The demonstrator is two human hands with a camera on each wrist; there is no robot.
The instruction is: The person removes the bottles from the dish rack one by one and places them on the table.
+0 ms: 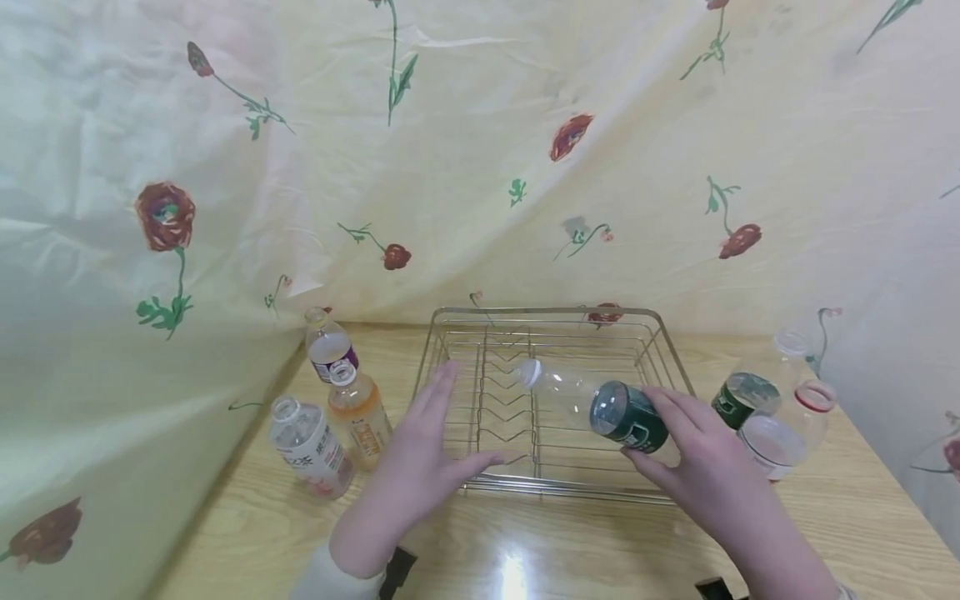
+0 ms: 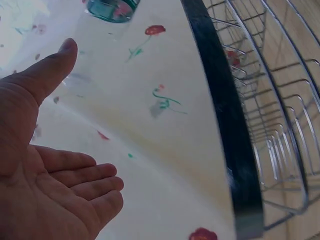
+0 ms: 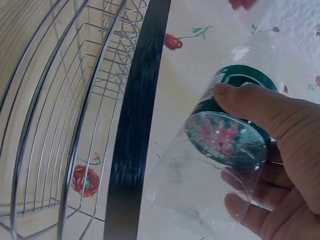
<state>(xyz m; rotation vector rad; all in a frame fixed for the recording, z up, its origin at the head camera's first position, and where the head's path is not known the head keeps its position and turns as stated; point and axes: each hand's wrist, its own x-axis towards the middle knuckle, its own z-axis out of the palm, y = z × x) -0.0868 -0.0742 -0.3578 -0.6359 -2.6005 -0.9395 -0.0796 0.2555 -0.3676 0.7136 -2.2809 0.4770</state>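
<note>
A clear plastic bottle with a green label (image 1: 633, 421) is in my right hand (image 1: 693, 454), held over the right half of a wire rack (image 1: 551, 312). Its white cap points left, toward my other hand. In the right wrist view, the thumb lies across the green label (image 3: 210, 102) and the fingers curl round the far side. My left hand (image 1: 416, 454) hovers over the rack's left side, holding nothing. The left wrist view shows this palm (image 2: 55, 200) with its thumb spread away from the fingers. A green part of a bottle (image 2: 114, 10) shows at that view's top edge.
Left of the rack stand a purple-labelled bottle (image 1: 330, 348), an orange-tinted bottle (image 1: 360, 412) and a white-labelled bottle (image 1: 313, 454). On the right are a green-labelled bottle (image 1: 738, 400) and a bottle with a red neck ring (image 1: 806, 421). Flowered cloth (image 1: 480, 167) hangs behind the wooden table (image 1: 577, 546).
</note>
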